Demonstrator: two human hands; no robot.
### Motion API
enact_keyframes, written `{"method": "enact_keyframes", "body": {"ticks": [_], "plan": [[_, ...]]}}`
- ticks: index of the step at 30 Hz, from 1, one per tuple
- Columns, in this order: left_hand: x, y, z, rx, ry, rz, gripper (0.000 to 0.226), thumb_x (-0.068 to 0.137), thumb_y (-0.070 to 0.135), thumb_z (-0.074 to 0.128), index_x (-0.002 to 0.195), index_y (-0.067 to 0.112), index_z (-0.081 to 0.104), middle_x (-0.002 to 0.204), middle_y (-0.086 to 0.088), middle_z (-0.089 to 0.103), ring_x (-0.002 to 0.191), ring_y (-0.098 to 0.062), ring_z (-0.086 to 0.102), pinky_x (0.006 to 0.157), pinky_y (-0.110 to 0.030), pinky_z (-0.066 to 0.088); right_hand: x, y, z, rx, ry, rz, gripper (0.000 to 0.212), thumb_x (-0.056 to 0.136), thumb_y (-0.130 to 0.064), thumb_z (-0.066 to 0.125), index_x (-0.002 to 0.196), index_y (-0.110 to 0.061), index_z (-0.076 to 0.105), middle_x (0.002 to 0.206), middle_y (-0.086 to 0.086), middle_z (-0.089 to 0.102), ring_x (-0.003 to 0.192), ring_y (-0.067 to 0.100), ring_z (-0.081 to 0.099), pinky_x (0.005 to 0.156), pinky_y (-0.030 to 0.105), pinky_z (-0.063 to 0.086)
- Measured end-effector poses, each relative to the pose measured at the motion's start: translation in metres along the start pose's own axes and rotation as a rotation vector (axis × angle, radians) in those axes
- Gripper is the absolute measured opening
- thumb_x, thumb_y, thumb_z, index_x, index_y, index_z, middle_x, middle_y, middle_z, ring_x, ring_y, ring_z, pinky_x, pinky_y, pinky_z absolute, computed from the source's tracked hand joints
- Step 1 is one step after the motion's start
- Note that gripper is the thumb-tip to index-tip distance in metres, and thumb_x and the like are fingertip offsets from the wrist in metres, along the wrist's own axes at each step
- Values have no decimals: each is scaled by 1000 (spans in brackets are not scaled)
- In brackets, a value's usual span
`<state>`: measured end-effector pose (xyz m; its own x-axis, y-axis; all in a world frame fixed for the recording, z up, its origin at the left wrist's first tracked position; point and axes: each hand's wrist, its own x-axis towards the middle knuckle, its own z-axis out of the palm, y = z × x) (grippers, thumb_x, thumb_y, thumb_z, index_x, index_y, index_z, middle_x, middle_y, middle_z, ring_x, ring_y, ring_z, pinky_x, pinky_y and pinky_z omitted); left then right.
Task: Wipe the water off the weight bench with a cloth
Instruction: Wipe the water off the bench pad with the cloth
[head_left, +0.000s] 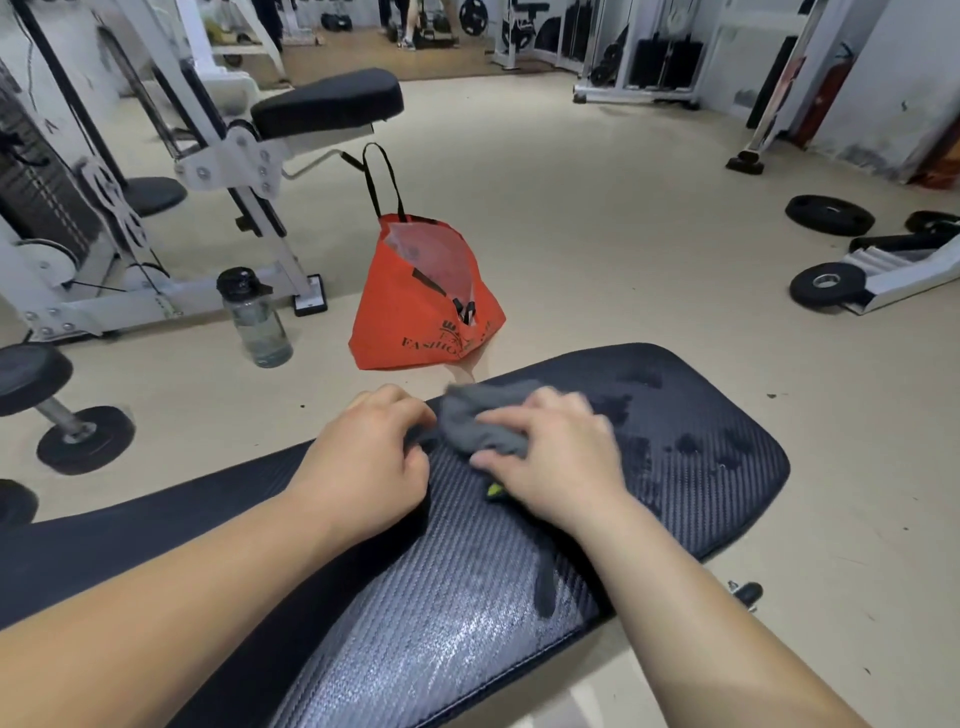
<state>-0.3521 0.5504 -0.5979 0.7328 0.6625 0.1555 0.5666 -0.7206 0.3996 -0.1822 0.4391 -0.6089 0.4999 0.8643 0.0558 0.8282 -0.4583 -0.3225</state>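
Note:
The black textured weight bench (467, 597) runs from lower left to the right. A crumpled grey cloth (480, 421) lies on its far edge. My left hand (369, 462) grips the cloth's left end with curled fingers. My right hand (556, 457) presses down on the cloth's right side, fingers bent over it. Dark water patches (691, 441) spread over the pad to the right of the cloth, with another wet streak (545, 587) under my right forearm. A small yellow-green tag (494, 489) shows beneath my right hand.
An orange tote bag (421, 301) and a clear water bottle (254, 317) stand on the floor beyond the bench. A white gym machine (218, 156) is at the left, a dumbbell (62, 415) at lower left, weight plates (831, 215) at the right.

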Motion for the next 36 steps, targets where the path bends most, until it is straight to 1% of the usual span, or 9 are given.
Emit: {"method": "enact_keyframes", "body": {"ticks": [4, 10, 15, 17, 21, 24, 27, 30, 36], "plan": [[13, 5, 6, -3, -29, 35, 34, 85, 16, 57, 115, 21, 71, 116, 6, 64, 114, -19, 56, 100, -36, 49, 11, 51, -14, -71, 212, 445, 41, 89, -62, 60, 126, -45, 67, 127, -1, 59, 121, 31, 47, 94, 42, 38], [48, 24, 19, 49, -147, 53, 42, 77, 26, 45, 110, 19, 69, 120, 2, 62, 117, -23, 57, 99, -41, 52, 3, 34, -6, 149, -34, -29, 40, 81, -62, 71, 118, -50, 70, 106, -15, 55, 112, 19, 47, 98, 40, 43], [67, 27, 29, 137, -279, -82, 24, 77, 26, 44, 95, 16, 57, 106, -4, 58, 106, -30, 59, 91, -44, 55, 21, 70, -19, -19, 199, 428, 38, 89, -59, 64, 124, -47, 68, 125, -4, 59, 122, 28, 46, 96, 41, 37], [71, 27, 34, 181, -303, -77, 10, 82, 26, 47, 87, 19, 52, 97, -2, 51, 103, -30, 59, 88, -41, 54, 25, 74, -16, -26, 221, 481, 33, 91, -54, 63, 122, -43, 69, 126, -2, 58, 122, 30, 44, 97, 42, 37], [77, 32, 34, 249, -295, -79, 7, 85, 28, 49, 85, 21, 50, 97, -2, 53, 107, -29, 60, 81, -35, 51, 31, 52, -7, 74, 107, 164, 32, 86, -56, 69, 116, -46, 72, 113, -11, 56, 114, 22, 45, 94, 37, 43], [72, 31, 36, 307, -283, -78, 24, 88, 32, 48, 104, 18, 59, 111, -3, 59, 113, -28, 59, 86, -36, 49, 39, 43, -7, 210, -12, 10, 37, 80, -59, 76, 115, -50, 72, 104, -16, 54, 111, 14, 44, 98, 36, 42], [65, 27, 40, 310, -263, -51, 40, 91, 32, 45, 126, 18, 60, 122, -3, 60, 119, -27, 57, 94, -37, 51, 52, 64, -18, 55, 101, 267, 42, 83, -64, 70, 123, -52, 68, 119, -12, 57, 121, 20, 45, 98, 39, 37], [65, 27, 40, 291, -251, -63, 42, 92, 32, 43, 128, 19, 59, 123, -1, 59, 121, -25, 55, 96, -38, 51, 55, 86, -26, -56, 186, 508, 40, 89, -60, 62, 126, -47, 67, 130, -2, 58, 127, 29, 45, 100, 43, 36], [66, 35, 40, 321, -222, -107, 32, 89, 35, 46, 112, 20, 62, 114, -2, 58, 117, -26, 56, 89, -38, 49, 45, 46, -11, 166, -16, 58, 37, 80, -58, 75, 116, -48, 72, 111, -13, 56, 116, 18, 45, 101, 39, 43]]}}
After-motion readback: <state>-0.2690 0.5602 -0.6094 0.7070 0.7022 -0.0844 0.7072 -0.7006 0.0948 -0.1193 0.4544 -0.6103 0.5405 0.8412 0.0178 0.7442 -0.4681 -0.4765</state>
